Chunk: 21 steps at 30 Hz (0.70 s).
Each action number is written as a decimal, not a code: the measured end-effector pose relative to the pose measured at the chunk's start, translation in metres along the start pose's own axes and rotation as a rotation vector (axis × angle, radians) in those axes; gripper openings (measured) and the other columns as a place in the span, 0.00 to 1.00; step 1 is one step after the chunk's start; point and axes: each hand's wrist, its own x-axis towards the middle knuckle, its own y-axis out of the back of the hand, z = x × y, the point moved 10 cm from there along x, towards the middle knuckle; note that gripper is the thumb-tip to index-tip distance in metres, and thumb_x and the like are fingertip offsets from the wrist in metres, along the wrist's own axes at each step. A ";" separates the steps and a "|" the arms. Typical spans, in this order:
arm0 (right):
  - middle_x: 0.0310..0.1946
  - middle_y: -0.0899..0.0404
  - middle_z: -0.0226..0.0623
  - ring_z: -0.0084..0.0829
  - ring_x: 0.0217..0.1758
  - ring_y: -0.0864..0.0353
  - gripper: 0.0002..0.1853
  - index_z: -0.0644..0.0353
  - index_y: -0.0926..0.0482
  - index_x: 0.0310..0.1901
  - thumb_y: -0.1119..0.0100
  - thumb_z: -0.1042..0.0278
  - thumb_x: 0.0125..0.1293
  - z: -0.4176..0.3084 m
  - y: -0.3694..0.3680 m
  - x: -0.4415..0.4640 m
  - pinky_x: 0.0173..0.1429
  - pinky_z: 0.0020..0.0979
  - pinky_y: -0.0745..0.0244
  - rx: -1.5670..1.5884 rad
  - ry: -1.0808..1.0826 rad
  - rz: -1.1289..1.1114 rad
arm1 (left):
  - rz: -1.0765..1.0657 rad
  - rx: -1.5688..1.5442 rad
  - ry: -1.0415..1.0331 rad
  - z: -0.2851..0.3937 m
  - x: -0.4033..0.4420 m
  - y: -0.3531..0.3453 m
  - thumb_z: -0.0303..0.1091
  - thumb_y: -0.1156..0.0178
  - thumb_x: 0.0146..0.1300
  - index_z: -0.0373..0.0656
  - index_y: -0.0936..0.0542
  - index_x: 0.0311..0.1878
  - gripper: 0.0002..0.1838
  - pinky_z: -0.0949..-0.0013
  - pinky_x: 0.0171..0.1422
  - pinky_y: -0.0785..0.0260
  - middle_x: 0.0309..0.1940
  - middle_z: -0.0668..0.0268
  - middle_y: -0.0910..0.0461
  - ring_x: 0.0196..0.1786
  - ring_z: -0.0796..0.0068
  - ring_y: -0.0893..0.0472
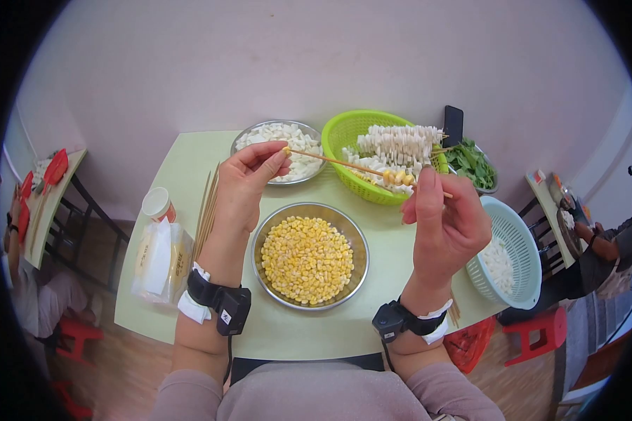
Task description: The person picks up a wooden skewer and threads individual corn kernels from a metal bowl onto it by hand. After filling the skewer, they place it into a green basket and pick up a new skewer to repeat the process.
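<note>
My right hand (451, 228) is closed on a thin wooden skewer (340, 162), held slanting above the table. Several yellow corn kernels (398, 177) are threaded on it close to my right fingers. At the skewer's far tip, my left hand (254, 172) pinches a single corn kernel (286, 150) between thumb and finger. Below and between my hands stands a steel bowl (361, 263) of loose corn kernels (307, 261). Behind the skewer, a green basket (337, 133) holds skewers of white pieces (400, 142).
A steel dish of white chunks (281, 132) stands at the back. To the left are a tissue pack (163, 263), a paper cup (159, 204) and bare skewers (207, 210). A pale blue basket (523, 242), leafy greens (472, 165) and a phone (453, 125) are right. Other people sit at both sides.
</note>
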 end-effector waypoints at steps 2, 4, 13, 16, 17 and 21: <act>0.18 0.24 0.31 0.16 0.18 0.31 0.04 0.67 0.24 0.26 0.38 0.80 0.55 -0.001 -0.001 0.000 0.23 0.17 0.36 -0.009 0.003 -0.001 | -0.001 -0.007 -0.003 0.000 0.000 0.001 0.23 0.42 0.60 0.33 0.23 0.46 0.11 0.77 0.45 0.27 0.36 0.62 0.20 0.38 0.77 0.21; 0.18 0.24 0.31 0.15 0.18 0.31 0.04 0.67 0.24 0.26 0.38 0.80 0.54 -0.001 -0.002 0.000 0.23 0.17 0.36 0.017 0.004 -0.004 | -0.011 0.013 -0.019 0.000 0.001 0.000 0.23 0.42 0.60 0.33 0.23 0.45 0.11 0.77 0.45 0.27 0.36 0.62 0.20 0.37 0.77 0.21; 0.17 0.25 0.31 0.17 0.18 0.29 0.03 0.67 0.23 0.26 0.37 0.80 0.54 -0.005 -0.009 0.000 0.22 0.18 0.35 -0.006 0.031 -0.054 | -0.007 0.090 -0.072 0.008 -0.001 -0.003 0.24 0.41 0.59 0.33 0.22 0.44 0.10 0.76 0.45 0.27 0.36 0.62 0.20 0.38 0.77 0.21; 0.18 0.24 0.32 0.18 0.18 0.27 0.04 0.66 0.23 0.26 0.37 0.79 0.54 -0.015 -0.019 0.000 0.21 0.18 0.33 -0.023 0.072 -0.118 | 0.037 0.045 -0.058 0.007 -0.002 0.002 0.23 0.41 0.59 0.33 0.23 0.44 0.10 0.76 0.46 0.27 0.37 0.61 0.20 0.39 0.76 0.20; 0.18 0.24 0.32 0.18 0.18 0.27 0.04 0.66 0.23 0.26 0.37 0.79 0.54 -0.015 -0.020 -0.001 0.21 0.18 0.33 -0.022 0.071 -0.119 | 0.038 0.045 -0.057 0.007 -0.002 0.003 0.23 0.41 0.59 0.33 0.23 0.44 0.10 0.76 0.46 0.27 0.37 0.61 0.20 0.39 0.76 0.20; 0.17 0.25 0.33 0.22 0.16 0.28 0.04 0.64 0.23 0.26 0.35 0.78 0.53 -0.026 -0.033 -0.003 0.19 0.20 0.36 -0.046 0.189 -0.214 | 0.087 -0.122 0.012 0.001 0.001 0.013 0.23 0.42 0.59 0.32 0.24 0.45 0.11 0.76 0.47 0.26 0.39 0.60 0.21 0.41 0.74 0.20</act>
